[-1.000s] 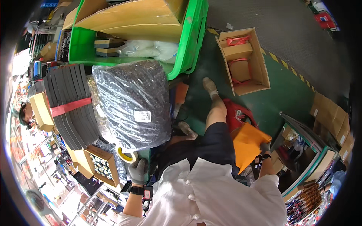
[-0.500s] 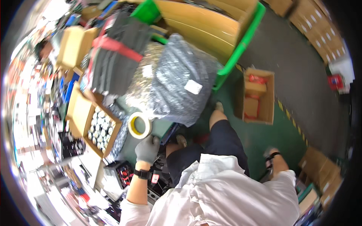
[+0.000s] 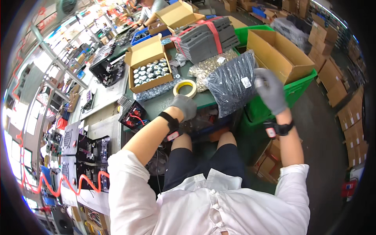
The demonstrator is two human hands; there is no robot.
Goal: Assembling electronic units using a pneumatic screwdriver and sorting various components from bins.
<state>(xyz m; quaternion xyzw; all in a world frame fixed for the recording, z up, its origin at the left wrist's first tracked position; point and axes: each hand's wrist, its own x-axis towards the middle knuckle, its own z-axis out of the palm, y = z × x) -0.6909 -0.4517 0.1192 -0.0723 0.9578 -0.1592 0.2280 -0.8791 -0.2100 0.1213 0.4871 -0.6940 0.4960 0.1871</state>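
Observation:
My left hand (image 3: 184, 106), in a grey glove, is at the table's front edge, just below a roll of cream tape (image 3: 185, 89) with a yellow core. Its fingers are curled under, and what they hold, if anything, is hidden. My right hand (image 3: 271, 92), also gloved, is raised beside the right edge of a clear plastic bag of dark parts (image 3: 231, 84), in front of the green bin. Its fingers are bent in, with a small pale patch by them that I cannot make out. The bag overhangs the table edge and bears a white label.
An open carton of white-topped cylindrical parts (image 3: 150, 74) stands left of the tape. Behind the bag are grey panels bound with red strap (image 3: 205, 37). A green bin (image 3: 291, 92) holding a carton (image 3: 280, 55) stands at right. Another person (image 3: 152, 8) works at the far end.
My view has lifted and turned, showing more of the left benches. My right hand has risen from low at the right to beside the bag. My left hand stays near the tape.

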